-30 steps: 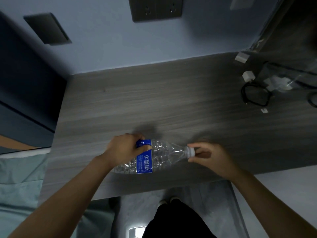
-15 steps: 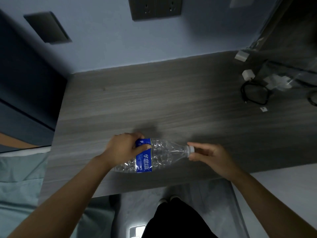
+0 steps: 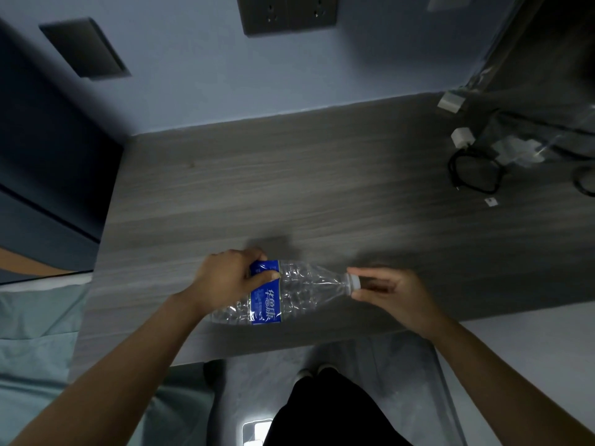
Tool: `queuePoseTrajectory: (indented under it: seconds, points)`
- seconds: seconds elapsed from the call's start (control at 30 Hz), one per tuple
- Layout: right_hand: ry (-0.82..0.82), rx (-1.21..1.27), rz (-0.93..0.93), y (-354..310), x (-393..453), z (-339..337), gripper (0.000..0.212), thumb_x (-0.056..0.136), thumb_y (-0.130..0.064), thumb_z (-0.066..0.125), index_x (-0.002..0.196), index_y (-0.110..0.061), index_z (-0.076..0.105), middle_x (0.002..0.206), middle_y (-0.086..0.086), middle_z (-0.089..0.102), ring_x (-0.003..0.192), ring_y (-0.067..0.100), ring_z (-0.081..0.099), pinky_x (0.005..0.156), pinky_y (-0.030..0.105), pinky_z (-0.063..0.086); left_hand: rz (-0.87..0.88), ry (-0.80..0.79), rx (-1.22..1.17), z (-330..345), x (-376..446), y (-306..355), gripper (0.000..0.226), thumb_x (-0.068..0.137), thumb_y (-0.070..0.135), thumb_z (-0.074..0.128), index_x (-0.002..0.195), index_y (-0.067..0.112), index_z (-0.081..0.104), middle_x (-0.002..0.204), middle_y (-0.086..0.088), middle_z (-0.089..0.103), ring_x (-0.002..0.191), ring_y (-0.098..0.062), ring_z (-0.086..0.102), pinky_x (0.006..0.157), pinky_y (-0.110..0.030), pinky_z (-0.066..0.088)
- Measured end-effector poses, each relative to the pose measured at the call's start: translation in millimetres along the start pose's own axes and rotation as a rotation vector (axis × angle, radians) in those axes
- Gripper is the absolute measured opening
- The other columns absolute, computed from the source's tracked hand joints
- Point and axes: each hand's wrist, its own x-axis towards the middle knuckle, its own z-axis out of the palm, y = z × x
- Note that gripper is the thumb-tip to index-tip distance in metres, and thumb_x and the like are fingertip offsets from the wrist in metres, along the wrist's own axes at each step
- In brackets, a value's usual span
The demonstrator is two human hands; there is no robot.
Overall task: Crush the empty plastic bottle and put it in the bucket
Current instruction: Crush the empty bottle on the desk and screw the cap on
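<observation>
Bottle lies between 2 hands' grip.

Head view, looking steeply down, close

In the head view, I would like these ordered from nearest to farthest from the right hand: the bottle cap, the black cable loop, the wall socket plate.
From the right hand:
1. Bottle cap, at the fingertips, on the hand's left side.
2. Black cable loop, lying on the desk, far right.
3. Wall socket plate, up on the wall behind the desk.
</observation>
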Motion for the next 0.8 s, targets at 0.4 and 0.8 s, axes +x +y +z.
queuePoseTrajectory:
  seconds: [0.4,0.8]
  points:
    - [0.031,0.076,0.033,10.0,2.4,1.0,0.042,0.07,0.007,0.069,0.103,-0.018,0.066,0.073,-0.015,0.073,0.07,-0.002,0.067,0.071,0.011,0.054,-0.009,-0.036,-0.02,1.4,1.1,3.2,0.033,0.082,0.053,0.051,0.097,0.024,0.057,0.071,0.009,0.059,0.06,-0.008,0.053,0.054,-0.021,0.036]
    - [-0.002,0.272,0.131,9.1,3.5,2.1,0.037,0.077,0.013,0.056,0.107,-0.01,0.059,0.057,-0.004,0.073,0.054,0.011,0.069,0.056,0.017,0.057,-0.015,-0.023,-0.009,3.8,0.8,4.4,0.033,0.081,0.055,0.051,0.095,0.025,0.057,0.072,0.007,0.062,0.062,-0.01,0.056,0.053,-0.019,0.035]
